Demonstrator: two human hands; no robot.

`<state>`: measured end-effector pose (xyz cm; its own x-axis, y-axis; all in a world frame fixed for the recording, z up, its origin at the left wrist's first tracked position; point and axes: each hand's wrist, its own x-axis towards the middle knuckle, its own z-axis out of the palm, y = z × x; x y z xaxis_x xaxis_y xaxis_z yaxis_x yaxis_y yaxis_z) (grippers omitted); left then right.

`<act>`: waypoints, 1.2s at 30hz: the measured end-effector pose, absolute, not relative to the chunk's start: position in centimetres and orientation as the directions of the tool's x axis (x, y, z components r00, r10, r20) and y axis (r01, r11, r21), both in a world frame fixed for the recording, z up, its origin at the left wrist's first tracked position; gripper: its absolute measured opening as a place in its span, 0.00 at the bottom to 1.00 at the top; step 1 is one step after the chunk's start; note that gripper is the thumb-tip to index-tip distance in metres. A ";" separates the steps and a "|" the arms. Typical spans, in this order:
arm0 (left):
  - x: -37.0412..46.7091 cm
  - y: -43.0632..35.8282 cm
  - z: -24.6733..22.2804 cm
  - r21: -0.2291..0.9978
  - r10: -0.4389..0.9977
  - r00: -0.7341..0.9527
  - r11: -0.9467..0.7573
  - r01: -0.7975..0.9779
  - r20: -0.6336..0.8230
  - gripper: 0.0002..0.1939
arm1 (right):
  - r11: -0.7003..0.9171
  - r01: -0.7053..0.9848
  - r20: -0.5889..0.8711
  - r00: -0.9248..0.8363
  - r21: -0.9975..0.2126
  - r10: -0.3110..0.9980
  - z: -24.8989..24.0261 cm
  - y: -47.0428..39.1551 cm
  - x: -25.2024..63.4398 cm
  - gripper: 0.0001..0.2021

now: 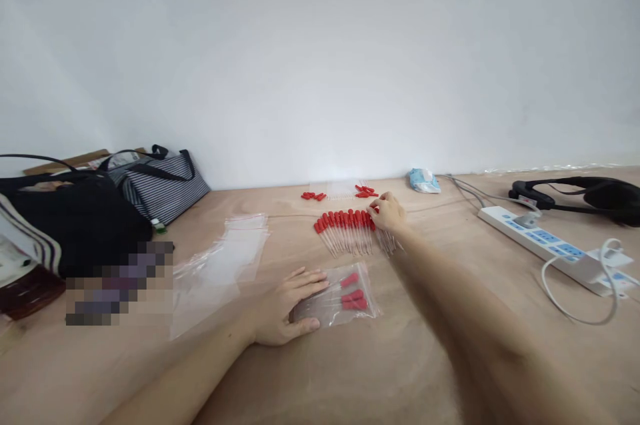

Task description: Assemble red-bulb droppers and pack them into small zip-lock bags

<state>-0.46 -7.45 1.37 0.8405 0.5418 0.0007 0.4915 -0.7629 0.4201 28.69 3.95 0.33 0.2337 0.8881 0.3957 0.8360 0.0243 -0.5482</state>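
Note:
Several droppers point(345, 228) with red rubber bulbs and clear tubes lie in a fanned row on the table. At the row's right end, my right hand point(390, 213) has its fingers pinched at a red bulb; the fingertips partly cover it. My left hand point(287, 305) lies with fingers apart on the left part of a clear zip bag point(327, 308). Inside that bag, a few droppers with red bulbs point(354, 297) show, their bulbs toward the right. Left of my left hand, several flat clear zip bags point(235, 251) overlap in a spread.
Loose red bulbs point(314, 196) and clear tubes point(343, 189) lie near the wall. At right are a white power strip point(545, 241) with cables and a black headset point(575, 198). A blue-white packet point(424, 180) sits behind. A black bag point(80, 225) and striped bag point(160, 188) stand left.

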 end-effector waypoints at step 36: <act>0.0 -7.7 1.8 0.421 0.540 0.839 -0.776 0.470 0.058 0.30 | 0.150 0.193 0.140 -0.061 -0.970 0.988 -2.6 -8.4 24.0 0.13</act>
<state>0.03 -7.68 1.81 0.8395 0.5403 0.0580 0.4703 -0.7759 0.4205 23.97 -8.44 -2.63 -0.0613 0.9882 0.1403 0.1933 0.1497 -0.9697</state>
